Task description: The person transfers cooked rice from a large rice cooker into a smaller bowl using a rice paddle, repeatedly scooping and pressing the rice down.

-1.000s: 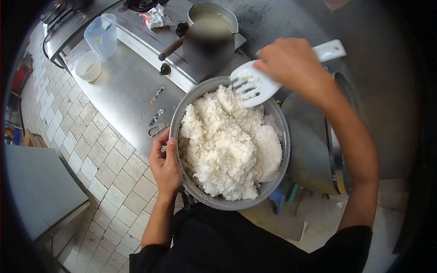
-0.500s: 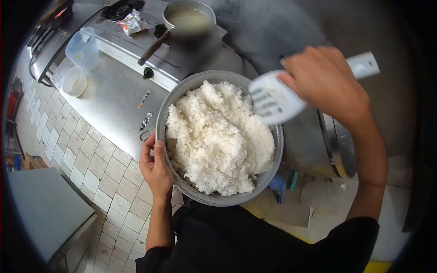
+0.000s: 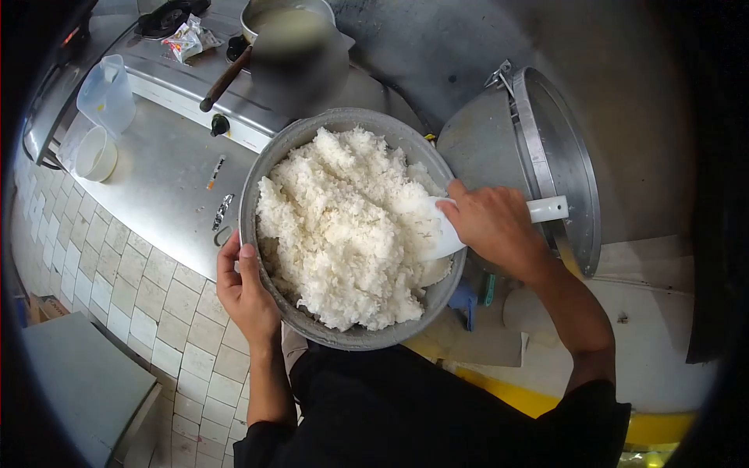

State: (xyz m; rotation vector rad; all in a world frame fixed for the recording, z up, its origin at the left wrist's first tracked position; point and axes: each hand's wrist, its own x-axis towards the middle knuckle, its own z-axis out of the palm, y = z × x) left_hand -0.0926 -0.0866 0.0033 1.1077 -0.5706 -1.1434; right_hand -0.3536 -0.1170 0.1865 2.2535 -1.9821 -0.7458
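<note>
A round grey metal pot (image 3: pixel 355 338) heaped with white cooked rice (image 3: pixel 335 226) is in front of my body. My left hand (image 3: pixel 248 296) grips its rim at the left, thumb on top and fingers at the outside. My right hand (image 3: pixel 499 230) is closed around a white slotted spatula (image 3: pixel 443 234), whose handle sticks out to the right. The spatula's blade is pushed into the rice at the pot's right side, so its tip and most of its slots are hidden.
A saucepan (image 3: pixel 226 78) with a wooden handle sits on the stove at the top. On the steel counter (image 3: pixel 168 168) are a clear plastic jug (image 3: pixel 109 97) and a small white tub (image 3: pixel 97 156). Right of the pot stands a large metal vessel (image 3: pixel 488 136) with a banded rim.
My right hand has come down and left, bringing the slotted spatula from above the pot's right rim into the rice. My left hand still holds the rim.
</note>
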